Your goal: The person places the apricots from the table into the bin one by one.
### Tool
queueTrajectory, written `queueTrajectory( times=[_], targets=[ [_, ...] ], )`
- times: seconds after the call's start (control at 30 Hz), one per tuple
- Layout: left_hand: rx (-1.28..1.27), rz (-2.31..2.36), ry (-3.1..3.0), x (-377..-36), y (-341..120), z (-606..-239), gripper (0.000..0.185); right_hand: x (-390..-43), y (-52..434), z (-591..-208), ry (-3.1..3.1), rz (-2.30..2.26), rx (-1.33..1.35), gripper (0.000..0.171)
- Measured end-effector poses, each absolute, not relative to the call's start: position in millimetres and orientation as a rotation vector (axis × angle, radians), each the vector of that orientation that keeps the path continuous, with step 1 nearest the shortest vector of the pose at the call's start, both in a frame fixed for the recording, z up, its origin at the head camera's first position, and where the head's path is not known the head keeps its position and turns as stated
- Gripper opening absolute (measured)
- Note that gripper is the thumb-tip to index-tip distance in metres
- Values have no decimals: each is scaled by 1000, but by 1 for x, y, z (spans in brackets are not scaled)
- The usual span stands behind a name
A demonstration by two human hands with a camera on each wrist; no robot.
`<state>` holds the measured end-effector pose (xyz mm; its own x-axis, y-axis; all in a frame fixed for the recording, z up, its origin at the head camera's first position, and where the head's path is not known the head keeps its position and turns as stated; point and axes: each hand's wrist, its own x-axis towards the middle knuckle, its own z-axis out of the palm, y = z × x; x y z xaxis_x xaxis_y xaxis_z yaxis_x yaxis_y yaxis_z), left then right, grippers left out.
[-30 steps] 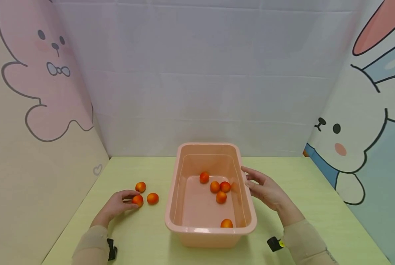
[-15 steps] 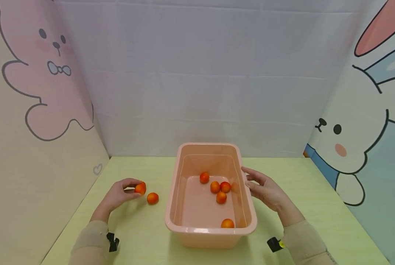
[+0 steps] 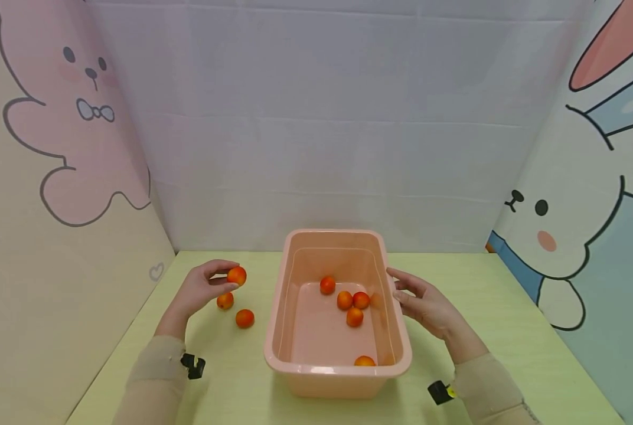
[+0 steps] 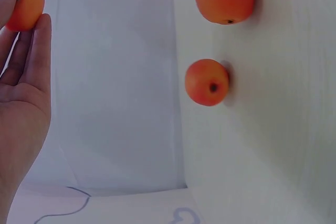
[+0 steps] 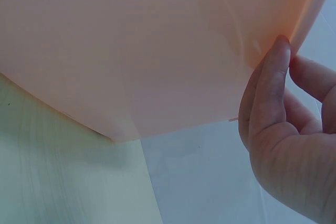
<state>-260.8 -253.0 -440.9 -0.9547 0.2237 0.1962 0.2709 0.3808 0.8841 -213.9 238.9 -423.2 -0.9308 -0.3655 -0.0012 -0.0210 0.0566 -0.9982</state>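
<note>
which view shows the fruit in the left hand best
The head view: the whole fruit shows, pinched in the left hand above the table beside the tub. The left wrist view catches the fruit only at the frame's corner, against the fingers. The right wrist view shows only the tub wall and right hand.

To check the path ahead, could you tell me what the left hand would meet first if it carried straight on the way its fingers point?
Probably the pink tub's left wall: the left hand, pinching an orange fruit, points right toward it, though its height against the rim is unclear.
</note>
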Motion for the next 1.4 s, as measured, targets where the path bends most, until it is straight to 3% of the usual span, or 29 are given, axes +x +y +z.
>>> queueTrajectory(
  times=[0.97, 1.4],
  targets=[
    [-885, -1548, -2511, -302, -146, -332, 42, -214, 239, -423, 2038, -1985, -443, 60],
    [-982, -1508, -2469, -305, -95, -295, 41, -212, 239, -422, 2042, -1987, -450, 59]
  ],
)
